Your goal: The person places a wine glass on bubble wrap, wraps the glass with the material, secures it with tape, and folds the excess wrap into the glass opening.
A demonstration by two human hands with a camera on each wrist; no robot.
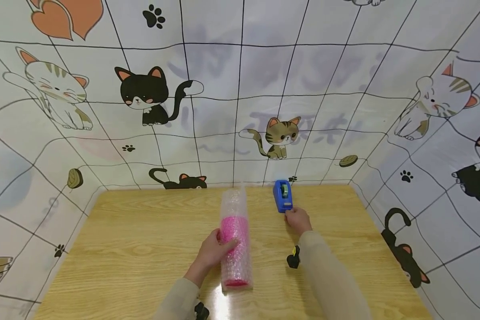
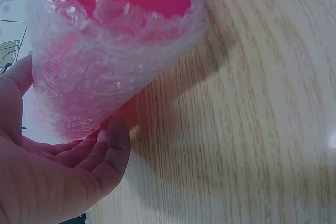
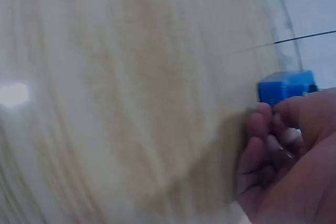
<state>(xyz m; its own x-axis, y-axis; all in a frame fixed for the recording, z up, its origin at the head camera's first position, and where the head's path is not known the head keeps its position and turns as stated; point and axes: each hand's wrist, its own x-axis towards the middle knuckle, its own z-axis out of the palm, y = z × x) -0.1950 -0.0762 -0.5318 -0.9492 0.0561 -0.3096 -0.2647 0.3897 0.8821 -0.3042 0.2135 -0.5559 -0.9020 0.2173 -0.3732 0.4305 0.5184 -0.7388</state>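
A pink cylinder [image 1: 234, 231] lies lengthwise on the table, rolled in clear bubble wrap [image 1: 233, 202] that extends past its far end. From the left side my left hand [image 1: 215, 250] grips the roll, thumb on top; in the left wrist view its fingers [image 2: 116, 148] curl against the wrap, and the pink end faces the camera. A blue tape dispenser [image 1: 282, 196] holding a roll of tape stands to the right, near the back edge. At its near end my right hand [image 1: 298, 220] pinches with thumb and forefinger, apparently on the tape's end, which is barely visible.
The wooden table [image 1: 152, 240] runs back to a wall covering [image 1: 212, 115] printed with cartoon cats and grid lines. Similar covering rises on the left and right sides. A bright light reflection falls on the table's near part.
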